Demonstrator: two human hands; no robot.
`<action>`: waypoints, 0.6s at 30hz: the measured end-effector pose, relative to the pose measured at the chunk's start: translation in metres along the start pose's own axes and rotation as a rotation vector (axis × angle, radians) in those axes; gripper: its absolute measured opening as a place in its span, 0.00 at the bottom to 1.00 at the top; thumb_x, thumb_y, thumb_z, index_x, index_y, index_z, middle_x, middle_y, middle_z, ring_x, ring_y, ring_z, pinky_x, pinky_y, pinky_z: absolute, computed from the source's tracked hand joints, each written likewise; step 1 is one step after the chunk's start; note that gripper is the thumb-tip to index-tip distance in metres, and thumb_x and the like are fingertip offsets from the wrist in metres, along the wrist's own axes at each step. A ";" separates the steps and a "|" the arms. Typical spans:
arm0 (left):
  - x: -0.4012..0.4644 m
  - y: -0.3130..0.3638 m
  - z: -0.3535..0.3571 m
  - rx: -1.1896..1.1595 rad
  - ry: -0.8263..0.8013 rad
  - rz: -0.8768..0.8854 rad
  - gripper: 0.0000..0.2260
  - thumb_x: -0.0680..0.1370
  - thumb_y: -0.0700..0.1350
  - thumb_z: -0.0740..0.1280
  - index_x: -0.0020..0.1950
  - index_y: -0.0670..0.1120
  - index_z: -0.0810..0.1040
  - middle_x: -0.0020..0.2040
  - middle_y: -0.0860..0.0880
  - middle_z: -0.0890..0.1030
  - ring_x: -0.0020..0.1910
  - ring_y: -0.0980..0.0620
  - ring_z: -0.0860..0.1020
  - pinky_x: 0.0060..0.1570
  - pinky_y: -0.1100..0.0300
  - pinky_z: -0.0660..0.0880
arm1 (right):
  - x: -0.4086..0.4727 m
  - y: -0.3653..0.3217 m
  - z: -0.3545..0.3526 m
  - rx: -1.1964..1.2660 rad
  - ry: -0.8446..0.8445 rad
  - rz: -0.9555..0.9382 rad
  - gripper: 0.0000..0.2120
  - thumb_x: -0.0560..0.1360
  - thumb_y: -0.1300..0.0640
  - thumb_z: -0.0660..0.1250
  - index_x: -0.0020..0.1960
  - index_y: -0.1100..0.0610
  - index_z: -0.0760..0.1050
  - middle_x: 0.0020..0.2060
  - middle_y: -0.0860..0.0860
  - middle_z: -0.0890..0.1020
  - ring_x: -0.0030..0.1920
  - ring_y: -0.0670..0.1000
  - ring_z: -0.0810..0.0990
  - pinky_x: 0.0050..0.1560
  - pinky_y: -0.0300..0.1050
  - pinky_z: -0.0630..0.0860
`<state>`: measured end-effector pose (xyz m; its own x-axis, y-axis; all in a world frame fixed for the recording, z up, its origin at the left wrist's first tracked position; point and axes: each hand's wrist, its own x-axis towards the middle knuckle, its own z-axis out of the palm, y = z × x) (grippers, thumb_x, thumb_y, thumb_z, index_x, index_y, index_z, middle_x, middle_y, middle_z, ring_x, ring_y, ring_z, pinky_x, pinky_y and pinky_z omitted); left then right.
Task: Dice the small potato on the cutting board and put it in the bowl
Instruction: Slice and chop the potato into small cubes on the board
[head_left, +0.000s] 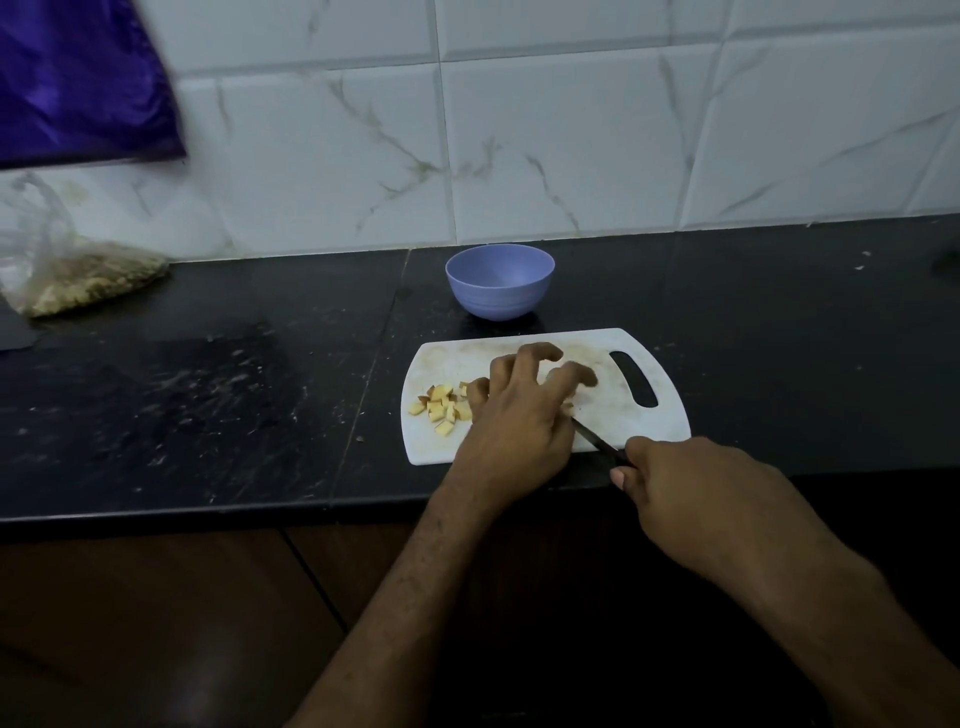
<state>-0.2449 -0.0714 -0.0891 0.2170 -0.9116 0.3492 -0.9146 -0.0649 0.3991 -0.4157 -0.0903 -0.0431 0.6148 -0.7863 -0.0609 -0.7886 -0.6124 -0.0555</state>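
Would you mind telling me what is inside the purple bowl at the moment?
Nothing shows inside the purple bowl: the visible far inner wall is bare. Its near rim hides the bottom. The diced potato lies on the cutting board.

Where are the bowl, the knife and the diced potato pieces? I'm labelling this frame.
bowl (500, 291): head view, on its outer front wall.
knife (592, 435): head view, on the exposed blade.
diced potato pieces (441, 408): head view, on the pile's middle.
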 end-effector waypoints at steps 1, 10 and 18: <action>0.000 -0.001 0.000 0.008 -0.006 0.003 0.14 0.78 0.46 0.60 0.60 0.60 0.73 0.72 0.52 0.62 0.71 0.51 0.57 0.65 0.46 0.57 | -0.001 0.000 0.000 0.006 -0.002 0.003 0.13 0.82 0.43 0.52 0.56 0.48 0.71 0.39 0.46 0.70 0.39 0.50 0.70 0.37 0.44 0.66; 0.005 -0.007 0.010 0.167 0.155 -0.260 0.10 0.82 0.54 0.61 0.55 0.50 0.76 0.64 0.48 0.67 0.64 0.49 0.63 0.65 0.46 0.61 | -0.013 0.008 -0.010 -0.003 0.008 0.027 0.13 0.81 0.40 0.50 0.46 0.45 0.66 0.35 0.44 0.70 0.37 0.47 0.70 0.35 0.43 0.65; 0.007 -0.010 0.010 0.109 0.010 -0.076 0.22 0.82 0.54 0.60 0.76 0.57 0.61 0.76 0.53 0.62 0.74 0.50 0.59 0.68 0.42 0.59 | -0.007 0.011 -0.012 -0.014 0.076 0.096 0.16 0.81 0.39 0.49 0.42 0.47 0.66 0.36 0.45 0.73 0.34 0.46 0.70 0.32 0.43 0.64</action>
<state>-0.2379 -0.0811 -0.0991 0.2895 -0.8985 0.3300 -0.9271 -0.1774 0.3302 -0.4290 -0.0923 -0.0310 0.5343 -0.8452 0.0102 -0.8444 -0.5342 -0.0392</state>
